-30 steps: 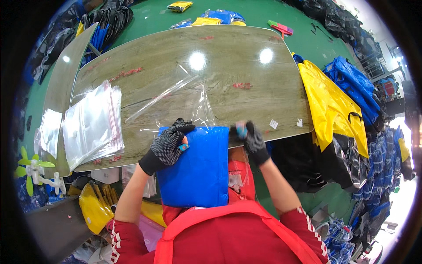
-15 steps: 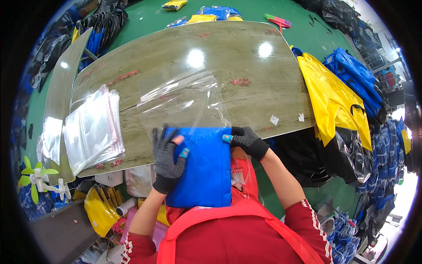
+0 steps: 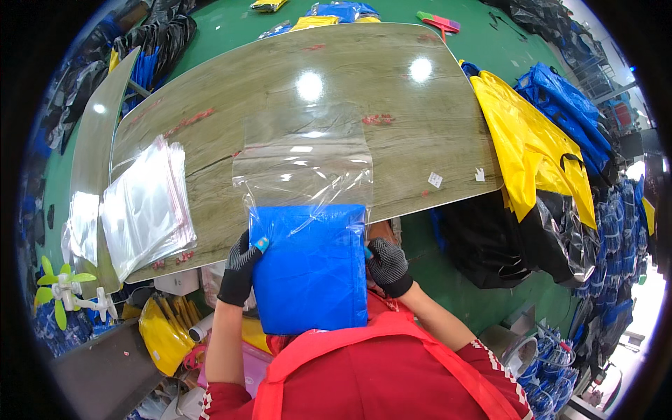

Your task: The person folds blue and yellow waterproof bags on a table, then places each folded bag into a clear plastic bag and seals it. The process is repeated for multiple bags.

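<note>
Pinching the folded blue bundle (image 3: 308, 273) at its left edge, thumb in front, the gloved left hand (image 3: 241, 264) holds it at the frame's lower centre; the gloved right hand (image 3: 387, 262) curls its fingers, thumb against the right edge. A clear plastic bag (image 3: 304, 168) lies above, overlapping the bundle's top and covering part of the wood-grain table (image 3: 420, 147). A stack of clear bags (image 3: 147, 210) sits at left, a green-bladed fan (image 3: 61, 287) at lower left, yellow sheeting (image 3: 525, 150) at right. The bundle's slightly longer axis runs up the frame, top edge toward the table. Small white labels (image 3: 435, 180) right of centre are unreadable.
</note>
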`<state>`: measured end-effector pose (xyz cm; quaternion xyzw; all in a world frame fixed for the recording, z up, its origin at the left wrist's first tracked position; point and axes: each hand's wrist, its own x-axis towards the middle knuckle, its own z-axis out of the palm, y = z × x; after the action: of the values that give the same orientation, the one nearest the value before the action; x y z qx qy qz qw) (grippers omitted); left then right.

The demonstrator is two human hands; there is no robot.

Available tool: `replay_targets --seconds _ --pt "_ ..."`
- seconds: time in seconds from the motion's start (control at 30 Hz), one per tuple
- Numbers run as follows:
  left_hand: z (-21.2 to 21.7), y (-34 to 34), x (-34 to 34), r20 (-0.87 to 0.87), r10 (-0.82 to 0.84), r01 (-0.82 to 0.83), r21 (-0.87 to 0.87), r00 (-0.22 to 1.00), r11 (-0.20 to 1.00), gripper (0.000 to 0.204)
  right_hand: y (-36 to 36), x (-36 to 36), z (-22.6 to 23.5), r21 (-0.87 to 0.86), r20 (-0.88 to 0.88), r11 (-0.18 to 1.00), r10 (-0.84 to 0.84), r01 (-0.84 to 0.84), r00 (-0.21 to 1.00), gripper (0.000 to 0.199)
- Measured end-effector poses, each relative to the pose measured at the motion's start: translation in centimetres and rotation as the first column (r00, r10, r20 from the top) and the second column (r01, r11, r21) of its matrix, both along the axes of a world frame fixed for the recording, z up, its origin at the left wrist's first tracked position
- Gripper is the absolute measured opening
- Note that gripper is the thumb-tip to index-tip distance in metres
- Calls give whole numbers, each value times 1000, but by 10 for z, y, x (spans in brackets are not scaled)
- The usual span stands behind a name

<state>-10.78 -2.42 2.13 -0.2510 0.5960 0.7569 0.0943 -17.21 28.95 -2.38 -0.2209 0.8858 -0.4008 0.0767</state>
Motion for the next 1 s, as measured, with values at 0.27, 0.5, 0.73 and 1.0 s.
replay_targets --seconds 0.27,0.5,0.73,1.0 --pt "-28 9 14 2 -24 23 -241 1000 970 56 -16 -49 34 -296 586 947 78 124 807 51" --pt "-46 43 89 18 -165 162 -319 986 934 94 -8 52 14 -309 659 934 77 176 748 88" --pt "-54 8 34 -5 -131 131 11 991 991 39 39 -10 20 -357 813 931 274 69 515 58" --pt "-52 71 70 -39 -82 76 -121 996 990 63 26 4 16 -394 795 851 126 347 594 73"
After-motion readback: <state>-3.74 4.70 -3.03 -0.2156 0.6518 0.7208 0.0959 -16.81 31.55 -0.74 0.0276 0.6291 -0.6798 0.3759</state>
